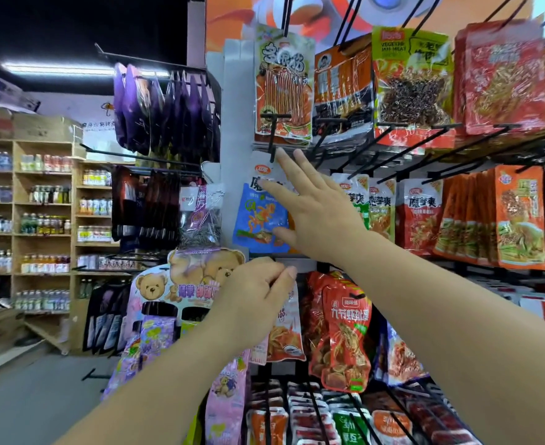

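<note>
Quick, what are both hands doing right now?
Left hand: curled, seemingly pinching the orange packet.
Right hand: open, fingers spread over the blue packet.

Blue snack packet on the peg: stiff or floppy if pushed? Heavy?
The blue snack packet hangs from a single peg, so a push would probably swing it. Its glossy film looks thin: likely floppy and a bit slippery. It looks flat, so probably light.
</note>
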{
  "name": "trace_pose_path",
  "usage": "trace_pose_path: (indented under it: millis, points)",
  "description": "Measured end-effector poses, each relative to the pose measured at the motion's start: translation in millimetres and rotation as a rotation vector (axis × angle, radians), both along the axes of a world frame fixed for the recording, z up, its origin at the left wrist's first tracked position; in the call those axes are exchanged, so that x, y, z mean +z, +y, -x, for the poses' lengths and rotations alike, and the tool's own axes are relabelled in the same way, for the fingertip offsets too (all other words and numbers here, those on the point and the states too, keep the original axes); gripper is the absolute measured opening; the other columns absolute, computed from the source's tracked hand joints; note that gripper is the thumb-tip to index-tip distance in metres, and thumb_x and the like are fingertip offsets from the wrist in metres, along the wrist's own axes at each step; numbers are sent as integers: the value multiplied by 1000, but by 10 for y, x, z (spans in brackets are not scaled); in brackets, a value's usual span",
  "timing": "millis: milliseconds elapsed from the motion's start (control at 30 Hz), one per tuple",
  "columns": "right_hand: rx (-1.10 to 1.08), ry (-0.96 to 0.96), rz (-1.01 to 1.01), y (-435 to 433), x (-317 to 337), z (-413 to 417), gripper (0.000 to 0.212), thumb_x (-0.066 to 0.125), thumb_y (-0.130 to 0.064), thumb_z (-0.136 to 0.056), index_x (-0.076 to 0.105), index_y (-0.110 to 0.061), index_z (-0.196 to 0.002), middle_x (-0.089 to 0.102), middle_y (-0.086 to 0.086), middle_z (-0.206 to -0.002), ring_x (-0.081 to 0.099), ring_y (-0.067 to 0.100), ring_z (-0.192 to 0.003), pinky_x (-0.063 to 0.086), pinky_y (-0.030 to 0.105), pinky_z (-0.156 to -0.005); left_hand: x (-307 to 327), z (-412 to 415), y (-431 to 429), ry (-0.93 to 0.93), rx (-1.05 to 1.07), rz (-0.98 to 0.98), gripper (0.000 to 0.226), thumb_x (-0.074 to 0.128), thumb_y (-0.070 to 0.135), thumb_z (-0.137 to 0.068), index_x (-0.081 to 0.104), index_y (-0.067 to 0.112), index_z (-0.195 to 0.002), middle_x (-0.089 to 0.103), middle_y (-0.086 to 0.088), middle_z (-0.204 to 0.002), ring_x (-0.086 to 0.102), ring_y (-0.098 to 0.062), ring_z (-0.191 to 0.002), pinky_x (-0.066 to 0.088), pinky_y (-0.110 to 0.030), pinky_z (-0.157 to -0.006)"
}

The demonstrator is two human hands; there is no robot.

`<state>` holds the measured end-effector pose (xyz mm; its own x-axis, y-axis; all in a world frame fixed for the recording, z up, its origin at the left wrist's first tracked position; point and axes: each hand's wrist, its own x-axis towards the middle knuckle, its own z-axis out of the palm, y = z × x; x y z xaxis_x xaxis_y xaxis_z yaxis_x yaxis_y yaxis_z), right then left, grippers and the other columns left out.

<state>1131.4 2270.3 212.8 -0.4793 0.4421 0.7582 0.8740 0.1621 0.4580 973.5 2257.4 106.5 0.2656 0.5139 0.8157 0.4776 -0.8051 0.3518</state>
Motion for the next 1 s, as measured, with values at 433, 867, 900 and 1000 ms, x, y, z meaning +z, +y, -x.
trace_pose_path:
  millis: [433,867,900,1000]
  points:
    - [-145,-89,199,288,46,35,71,39,-59,-104,7,-40,-164,-14,5,-173,-13,28,-159,10,55,-127,-94,-72,37,-30,-12,-11,47,47,33,-106,35,25,-61,39,6,-64,38,-11,-63,31,-37,-63]
    - [-312,-194,435,400,-42,253,78,46,-34,-105,-5,-39,-164,-29,0,-169,-14,33,-159,12,60,-126,-117,-87,37,-32,-29,3,42,41,39,-102,35,27,-62,38,7,-67,41,-10,-68,31,-36,-64]
    - [-326,-202,438,378,-41,249,78,45,-31,-105,-6,-38,-164,-29,1,-169,-14,33,-159,11,59,-126,-117,-90,34,-30,-27,5,42,41,39,-102,36,27,-63,39,6,-68,41,-11,-69,33,-38,-66]
    - [-327,-192,479,242,-36,226,80,44,-20,-104,-6,-35,-165,-27,0,-169,-12,31,-159,10,58,-127,-121,-88,41,-31,-14,11,44,43,36,-105,36,26,-63,40,5,-69,40,-14,-70,37,-42,-71]
